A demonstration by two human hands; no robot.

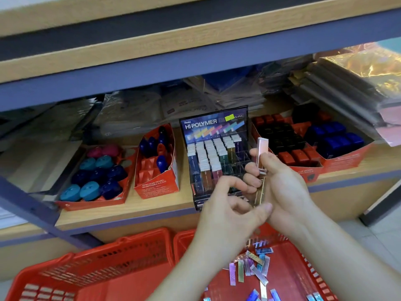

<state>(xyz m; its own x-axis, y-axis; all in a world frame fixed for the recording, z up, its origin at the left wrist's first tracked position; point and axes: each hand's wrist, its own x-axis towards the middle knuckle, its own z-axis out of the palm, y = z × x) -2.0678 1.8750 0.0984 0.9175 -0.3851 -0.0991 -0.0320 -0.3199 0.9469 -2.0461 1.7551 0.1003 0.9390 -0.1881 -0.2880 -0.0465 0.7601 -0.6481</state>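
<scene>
- Head view, centre right: right hand [280,185] grips upright eraser sticks [262,153] before the Hi-Polymer display box [213,127].
- Left hand [225,211]: fingers loosely curled, thumb touching the sticks' lower end.
- Lower right: red basket [290,266] holds loose erasers [240,270].

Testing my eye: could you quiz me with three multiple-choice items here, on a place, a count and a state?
1. Where do the loose slim cases lie? A on the shelf; B in the display box; C in the right red basket.
2. How many red baskets show? A one; B two; C four.
3. The right hand is: A gripping upright cases; B flat on the shelf; C empty.
C, they litter its floor; B, one sits beside the other; A, its fingers curl round them.
</scene>
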